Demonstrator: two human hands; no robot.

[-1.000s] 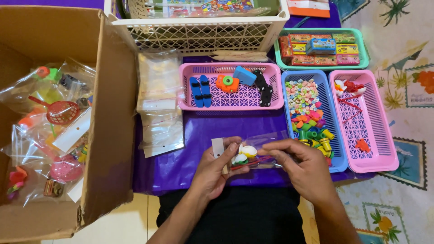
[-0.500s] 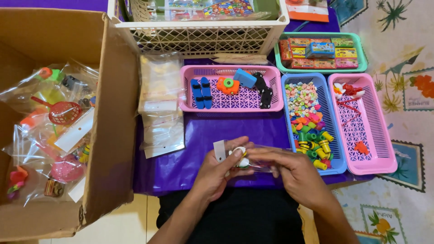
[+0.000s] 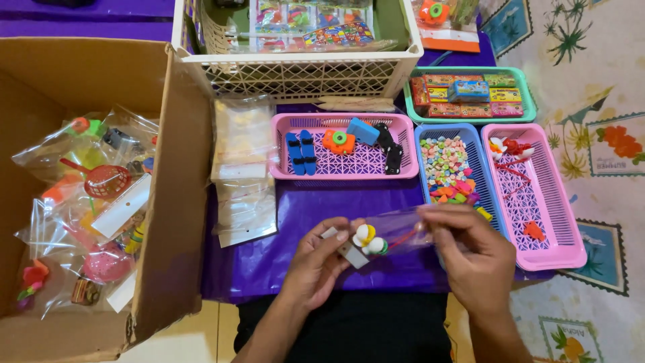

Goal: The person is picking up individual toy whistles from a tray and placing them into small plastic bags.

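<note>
Your two hands hold a clear bag (image 3: pixel 396 232) over the purple cloth (image 3: pixel 295 222), low in the frame and just right of centre. A small toy (image 3: pixel 368 240) with white and yellow petals and a green base sits at the bag's left end, beside its white header card (image 3: pixel 348 250). Your left hand (image 3: pixel 319 262) is clamped on that end, thumb and fingers closed around the card and toy. Your right hand (image 3: pixel 474 259), at 3 o'clock from the toy, pinches the bag's other end between thumb and forefinger.

At 12 o'clock from the bag lies a pink tray (image 3: pixel 342 176) holding blue, orange and black toy pieces. At 1 o'clock a blue tray (image 3: pixel 485 176) is filled with small mixed-colour bits; its near end is touched by your right hand. Just beside it, at 2 o'clock, a second pink tray (image 3: pixel 561 235) carries a few red and white pieces. Beyond these sits a green tray (image 3: pixel 531 107) of small boxes, and a white basket (image 3: pixel 295 74) with packets inside stands at 12 o'clock, farthest off.

At 10 o'clock a stack of empty clear bags (image 3: pixel 243 171) rests on the cloth. At 9 o'clock an open cardboard box (image 3: pixel 181 202) holds filled toy bags (image 3: pixel 87 202).
</note>
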